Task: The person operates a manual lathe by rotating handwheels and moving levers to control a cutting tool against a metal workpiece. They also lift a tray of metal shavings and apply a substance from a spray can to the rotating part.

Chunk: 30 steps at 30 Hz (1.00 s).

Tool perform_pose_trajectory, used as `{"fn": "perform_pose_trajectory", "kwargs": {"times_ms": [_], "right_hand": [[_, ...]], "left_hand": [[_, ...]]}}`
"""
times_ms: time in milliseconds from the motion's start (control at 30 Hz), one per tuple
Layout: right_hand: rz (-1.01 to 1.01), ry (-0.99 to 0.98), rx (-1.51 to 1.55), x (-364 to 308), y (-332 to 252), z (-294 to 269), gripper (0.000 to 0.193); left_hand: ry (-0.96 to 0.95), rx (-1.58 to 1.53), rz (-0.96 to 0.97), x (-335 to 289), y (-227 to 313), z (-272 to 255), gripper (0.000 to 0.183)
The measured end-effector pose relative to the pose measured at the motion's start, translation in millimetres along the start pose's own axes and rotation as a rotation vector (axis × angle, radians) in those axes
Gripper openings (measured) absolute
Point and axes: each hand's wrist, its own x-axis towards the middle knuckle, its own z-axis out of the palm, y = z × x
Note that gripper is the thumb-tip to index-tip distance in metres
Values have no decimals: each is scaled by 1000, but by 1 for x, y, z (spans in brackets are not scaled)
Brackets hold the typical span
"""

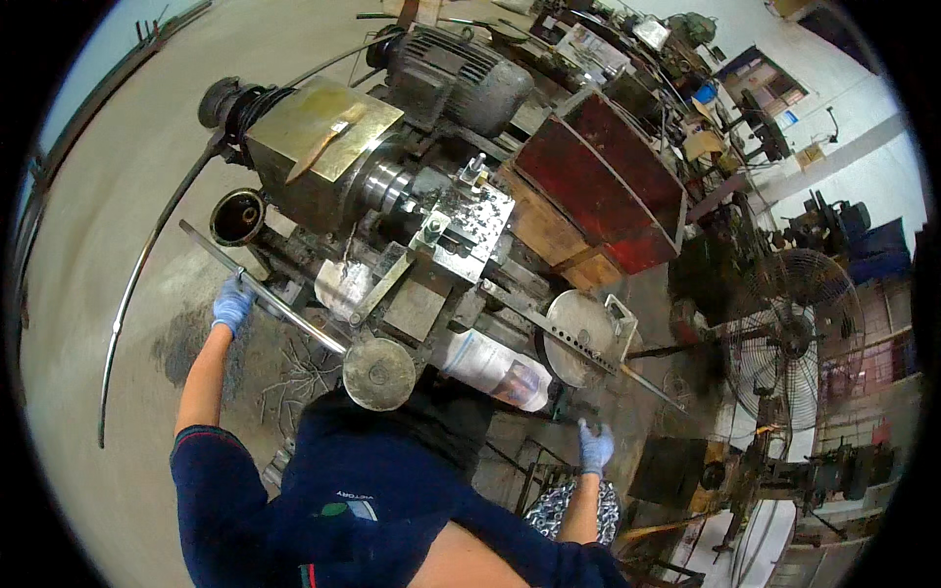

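Note:
My left hand (233, 306), in a blue glove, is at a long metal bar (294, 318) that slants along the near left side of a lathe; its fingers close at a small knob on the bar. My right hand (594, 449), also gloved in blue, is held low at the right with thumb and fingers apart and nothing in it. Just below it a container of small shiny metal parts (573, 510) shows. The lathe's chuck (388, 186) faces a tool block (466, 233) strewn with metal chips. A round handwheel (379, 374) sits nearest my body.
A wooden-handled brush-like tool (316, 155) lies on the brass-coloured headstock cover (333, 122). Behind the lathe stand a motor (461, 78) and a dark red box (598, 181). A large fan (792, 338) stands at the right. Wiry scraps (294, 382) lie on the floor.

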Motion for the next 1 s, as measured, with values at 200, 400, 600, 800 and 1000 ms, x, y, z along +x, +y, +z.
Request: {"fn": "perform_pose_trajectory", "kwargs": {"times_ms": [200, 400, 600, 800, 1000], "right_hand": [[61, -224, 212, -39, 17, 18, 40], [96, -304, 366, -57, -14, 13, 37], [-12, -251, 336, -49, -30, -2, 36], [61, -274, 409, -65, -34, -7, 33], [13, -338, 522, -63, -56, -12, 32]], "left_hand": [[-260, 446, 377, 2, 25, 20, 34], [188, 277, 106, -52, 21, 83, 34], [-394, 630, 288, -18, 51, 2, 24], [-135, 529, 459, -37, 88, -11, 24], [-661, -1275, -395, -76, 170, 12, 43]]}}
